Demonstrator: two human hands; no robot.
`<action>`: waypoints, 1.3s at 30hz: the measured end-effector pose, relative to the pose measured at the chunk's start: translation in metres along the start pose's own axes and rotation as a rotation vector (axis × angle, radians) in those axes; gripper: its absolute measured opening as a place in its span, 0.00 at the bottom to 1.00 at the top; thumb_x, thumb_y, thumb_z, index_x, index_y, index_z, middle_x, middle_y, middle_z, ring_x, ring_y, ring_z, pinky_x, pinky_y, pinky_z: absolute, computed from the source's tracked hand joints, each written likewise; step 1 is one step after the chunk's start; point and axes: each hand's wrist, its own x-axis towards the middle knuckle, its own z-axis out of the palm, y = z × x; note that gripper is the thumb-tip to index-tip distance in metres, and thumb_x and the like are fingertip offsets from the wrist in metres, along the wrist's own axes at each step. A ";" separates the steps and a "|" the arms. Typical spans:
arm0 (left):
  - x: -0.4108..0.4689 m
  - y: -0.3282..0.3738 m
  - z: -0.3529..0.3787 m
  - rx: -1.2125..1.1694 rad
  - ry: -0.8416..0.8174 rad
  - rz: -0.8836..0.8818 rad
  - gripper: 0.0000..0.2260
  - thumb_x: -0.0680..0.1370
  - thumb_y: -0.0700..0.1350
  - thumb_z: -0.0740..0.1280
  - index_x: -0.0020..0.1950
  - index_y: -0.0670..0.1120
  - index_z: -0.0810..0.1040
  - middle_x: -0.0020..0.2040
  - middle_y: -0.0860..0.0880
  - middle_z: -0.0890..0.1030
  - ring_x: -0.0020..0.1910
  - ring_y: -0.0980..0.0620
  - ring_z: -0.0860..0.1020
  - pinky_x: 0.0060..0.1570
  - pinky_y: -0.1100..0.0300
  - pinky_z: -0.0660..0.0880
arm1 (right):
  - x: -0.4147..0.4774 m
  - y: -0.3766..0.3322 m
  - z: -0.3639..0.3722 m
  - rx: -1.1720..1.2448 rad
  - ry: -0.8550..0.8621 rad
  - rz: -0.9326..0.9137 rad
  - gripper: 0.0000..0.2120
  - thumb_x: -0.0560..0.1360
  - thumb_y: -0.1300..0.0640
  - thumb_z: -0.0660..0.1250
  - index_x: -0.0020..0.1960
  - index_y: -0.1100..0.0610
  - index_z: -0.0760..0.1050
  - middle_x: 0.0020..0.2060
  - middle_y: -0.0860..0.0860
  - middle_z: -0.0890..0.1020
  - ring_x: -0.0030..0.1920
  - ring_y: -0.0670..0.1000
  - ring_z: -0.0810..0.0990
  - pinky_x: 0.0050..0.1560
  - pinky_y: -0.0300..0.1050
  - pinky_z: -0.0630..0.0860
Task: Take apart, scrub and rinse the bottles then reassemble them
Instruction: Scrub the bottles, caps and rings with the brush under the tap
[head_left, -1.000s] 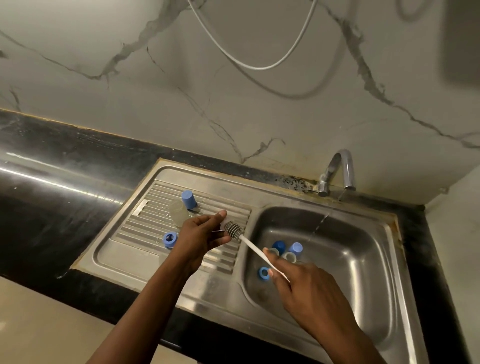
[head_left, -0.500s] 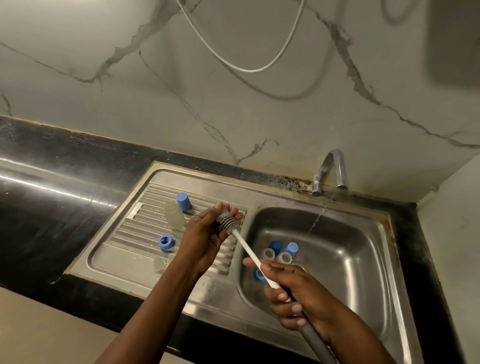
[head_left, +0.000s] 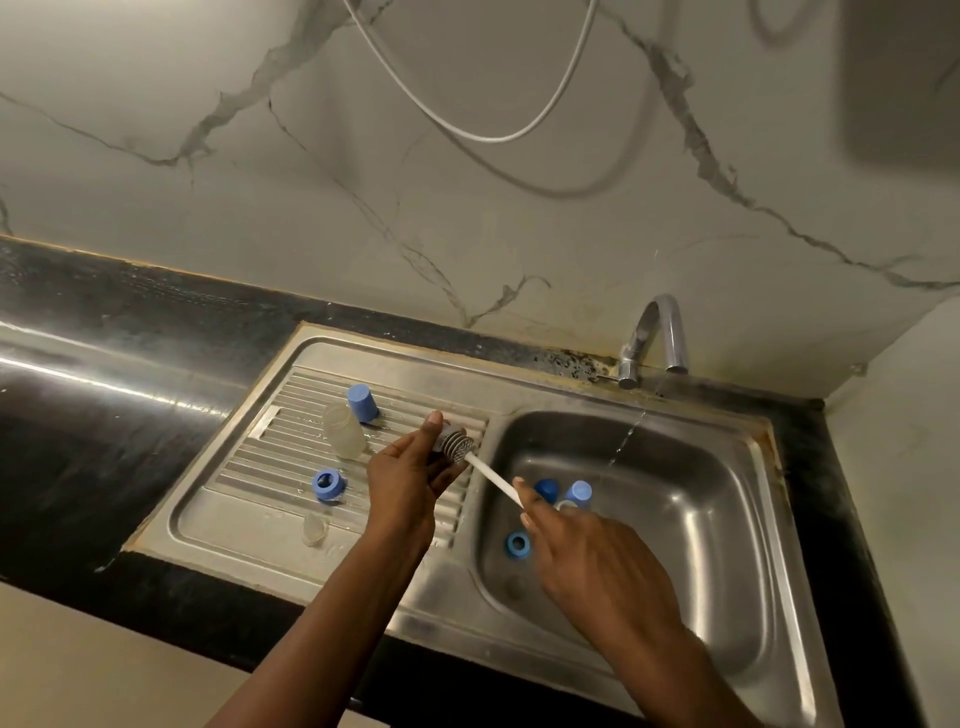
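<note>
My left hand (head_left: 410, 483) is closed around the grey bristle head of a bottle brush (head_left: 454, 447), over the seam between drainboard and basin. Whether a small clear part sits inside that grip is hidden. My right hand (head_left: 587, 556) pinches the brush's white handle (head_left: 493, 480) from the lower right, palm down. On the drainboard (head_left: 249, 540) are a clear bottle (head_left: 343, 431), a blue cap (head_left: 362, 401), a blue ring (head_left: 328, 484) and a clear teat (head_left: 314, 529). In the basin (head_left: 691, 519) lie a dark blue cap (head_left: 545, 488), a light blue cap (head_left: 579, 491) and a blue ring (head_left: 518, 544).
The tap (head_left: 654, 332) at the back right sends a thin stream of water (head_left: 626, 441) into the basin. A black counter (head_left: 104, 415) runs to the left of the steel sink. A marble wall rises behind, with a white cable (head_left: 467, 130) hanging on it.
My right hand has turned palm down and slid up the handle toward the head. The left hand stays closed on the brush head, shifted slightly.
</note>
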 end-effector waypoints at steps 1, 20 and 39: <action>0.000 -0.002 0.000 0.017 0.039 0.007 0.12 0.81 0.46 0.73 0.56 0.38 0.84 0.52 0.36 0.87 0.54 0.39 0.87 0.57 0.46 0.85 | 0.000 0.003 0.003 -0.089 -0.021 -0.034 0.29 0.83 0.53 0.66 0.81 0.42 0.62 0.43 0.49 0.81 0.30 0.45 0.66 0.25 0.37 0.59; -0.007 0.013 0.012 -0.330 -0.293 -0.021 0.12 0.81 0.45 0.68 0.58 0.38 0.81 0.55 0.37 0.86 0.56 0.40 0.87 0.54 0.51 0.85 | -0.001 -0.002 -0.019 1.771 -0.692 0.401 0.17 0.84 0.47 0.62 0.69 0.46 0.81 0.31 0.50 0.61 0.23 0.42 0.59 0.20 0.34 0.59; 0.005 0.009 0.003 0.022 -0.044 0.115 0.07 0.85 0.42 0.66 0.53 0.41 0.83 0.47 0.40 0.88 0.51 0.40 0.88 0.55 0.49 0.85 | 0.001 -0.001 -0.003 0.769 -0.094 0.115 0.14 0.85 0.47 0.63 0.69 0.34 0.76 0.36 0.40 0.80 0.34 0.41 0.79 0.39 0.37 0.75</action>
